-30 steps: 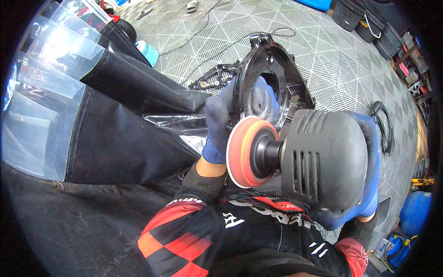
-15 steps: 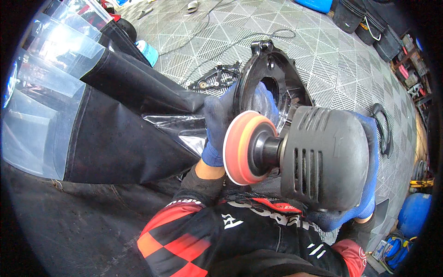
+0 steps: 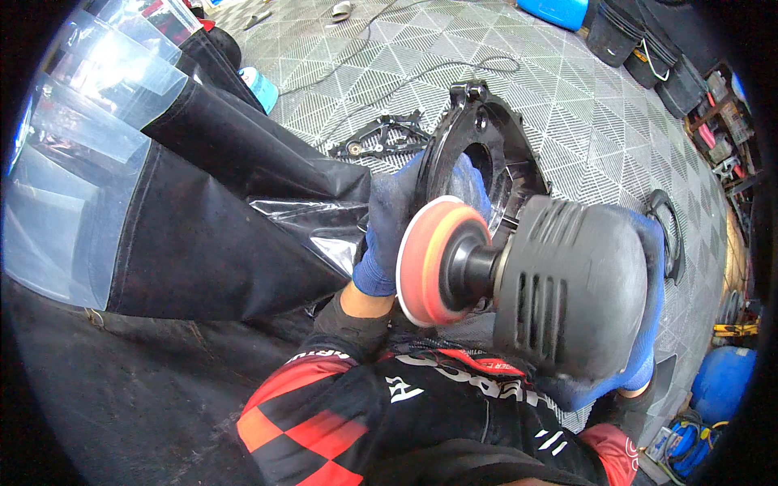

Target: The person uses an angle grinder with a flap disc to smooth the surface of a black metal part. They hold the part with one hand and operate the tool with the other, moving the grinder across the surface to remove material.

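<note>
In my left hand [image 3: 389, 215], gloved in blue, is a glossy black moulded part [image 3: 496, 121] with a large round opening; the fingers wrap its rim and show through the hole. My right hand [image 3: 653, 283], also in a blue glove, closes around a black electric polisher [image 3: 575, 283] with slotted vents. Its body hides most of the right fingers. The polisher's red-orange foam pad [image 3: 438, 267] points left, in front of the black part and my left wrist. Whether pad and part touch is hidden from this angle.
Black sheeting with clear plastic panels [image 3: 81, 219] spreads along the left. On the grey tiled floor [image 3: 592, 138] lie a black bracket [image 3: 365, 146], a curved black piece [image 3: 666, 235], a cable [image 3: 381, 93] and a light-blue container [image 3: 259, 89]. Black buckets [image 3: 612, 36] stand far right; a blue tank [image 3: 724, 385] sits lower right.
The black part and my left hand have shifted slightly down and to the right. The polisher has moved down a little. Both grips stay the same.
</note>
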### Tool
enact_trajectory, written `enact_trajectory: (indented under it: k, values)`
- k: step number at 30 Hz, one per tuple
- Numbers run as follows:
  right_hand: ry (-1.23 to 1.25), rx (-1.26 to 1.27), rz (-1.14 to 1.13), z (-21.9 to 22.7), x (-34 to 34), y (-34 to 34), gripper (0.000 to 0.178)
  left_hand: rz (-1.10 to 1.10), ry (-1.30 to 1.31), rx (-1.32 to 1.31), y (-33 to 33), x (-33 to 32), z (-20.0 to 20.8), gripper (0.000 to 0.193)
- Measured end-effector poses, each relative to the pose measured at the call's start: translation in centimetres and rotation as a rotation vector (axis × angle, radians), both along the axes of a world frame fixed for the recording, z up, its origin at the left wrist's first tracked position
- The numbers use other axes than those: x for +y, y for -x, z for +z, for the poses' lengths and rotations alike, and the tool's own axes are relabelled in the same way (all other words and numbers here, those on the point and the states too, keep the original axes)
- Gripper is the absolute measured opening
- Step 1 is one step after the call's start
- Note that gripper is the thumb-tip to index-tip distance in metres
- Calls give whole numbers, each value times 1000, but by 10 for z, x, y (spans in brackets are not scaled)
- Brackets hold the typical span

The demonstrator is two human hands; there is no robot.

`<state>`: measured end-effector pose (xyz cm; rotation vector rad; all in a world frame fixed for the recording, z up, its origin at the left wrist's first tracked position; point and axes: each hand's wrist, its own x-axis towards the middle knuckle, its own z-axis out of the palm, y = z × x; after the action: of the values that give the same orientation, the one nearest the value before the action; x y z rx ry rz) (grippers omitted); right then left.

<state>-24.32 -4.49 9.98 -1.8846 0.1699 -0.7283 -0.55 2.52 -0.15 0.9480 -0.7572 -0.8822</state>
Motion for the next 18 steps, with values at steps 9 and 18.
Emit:
enact_trajectory:
  k: [9, 18]
  values:
    - [-23, -56, -25, -12, 5, -5, 129, 74, 146, -296, -4, 1, -7, 36]
    - [57, -85, 11, -5, 1, -8, 131, -181, 57, 187, -14, 1, -7, 38]
